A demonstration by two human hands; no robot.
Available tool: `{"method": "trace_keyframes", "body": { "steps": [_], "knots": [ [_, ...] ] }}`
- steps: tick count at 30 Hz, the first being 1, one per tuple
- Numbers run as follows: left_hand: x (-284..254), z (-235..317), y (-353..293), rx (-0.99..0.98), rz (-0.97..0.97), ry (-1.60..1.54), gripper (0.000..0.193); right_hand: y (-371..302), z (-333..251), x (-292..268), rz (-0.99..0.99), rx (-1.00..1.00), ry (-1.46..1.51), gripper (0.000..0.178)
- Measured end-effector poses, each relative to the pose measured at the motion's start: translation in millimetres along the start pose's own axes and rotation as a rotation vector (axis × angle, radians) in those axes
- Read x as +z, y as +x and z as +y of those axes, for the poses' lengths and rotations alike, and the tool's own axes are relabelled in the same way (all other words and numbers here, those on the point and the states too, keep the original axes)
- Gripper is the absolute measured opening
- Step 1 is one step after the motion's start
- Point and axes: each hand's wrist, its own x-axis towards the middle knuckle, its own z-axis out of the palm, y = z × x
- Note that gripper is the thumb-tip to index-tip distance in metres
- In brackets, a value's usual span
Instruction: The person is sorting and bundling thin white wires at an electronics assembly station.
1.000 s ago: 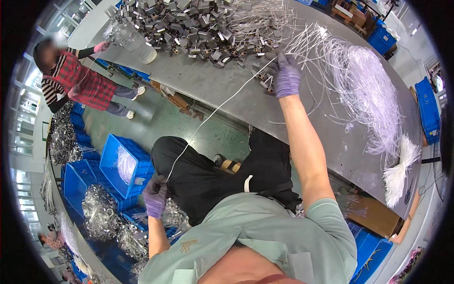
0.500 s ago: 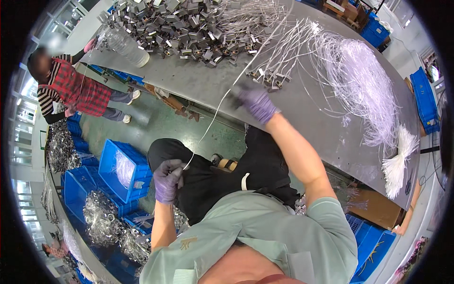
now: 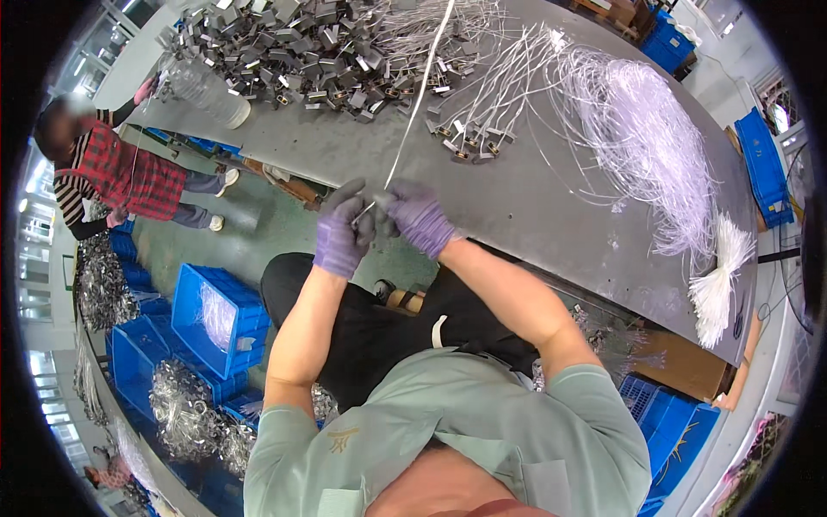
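A fisheye camera worn on the person's head, the left one of a pair, looks steeply down over the pale green short-sleeved shirt (image 3: 465, 396), which fills the lower part of the view at close range. It faces out across the grey metal counter (image 3: 551, 224), whose near edge slants from upper left to lower right. The purple-gloved left grip (image 3: 343, 231) and purple-gloved right grip (image 3: 415, 215) sit around mid-view beside that edge; a person in a red checked apron (image 3: 138, 177) appears farther off, leftward.
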Motion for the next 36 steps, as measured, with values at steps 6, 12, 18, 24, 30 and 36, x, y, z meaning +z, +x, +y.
{"method": "trace_keyframes", "body": {
  "steps": [6,12,18,24,30,36],
  "knots": [
    [32,-1,65,0.411,-0.052,0.523,0.052,87,7,-123,0.341,-0.358,-0.976,0.025],
    [-40,-45,101,0.515,-0.140,1.004,0.036,94,-7,-273,0.796,-0.056,-1.173,0.029],
    [-38,-42,101,0.370,-0.179,0.965,0.022,114,-12,-308,0.460,0.248,-1.630,0.028],
    [-28,-38,103,0.435,-0.246,1.128,0.024,87,15,-342,0.256,0.384,-1.762,0.029],
    [-6,-65,97,0.590,-0.395,0.931,0.034,-13,-30,-190,0.057,-0.025,-1.550,0.021],
    [45,-56,47,0.559,-0.703,1.681,0.035,-27,-32,-109,-0.246,-0.222,-1.722,0.021]
  ]
}}
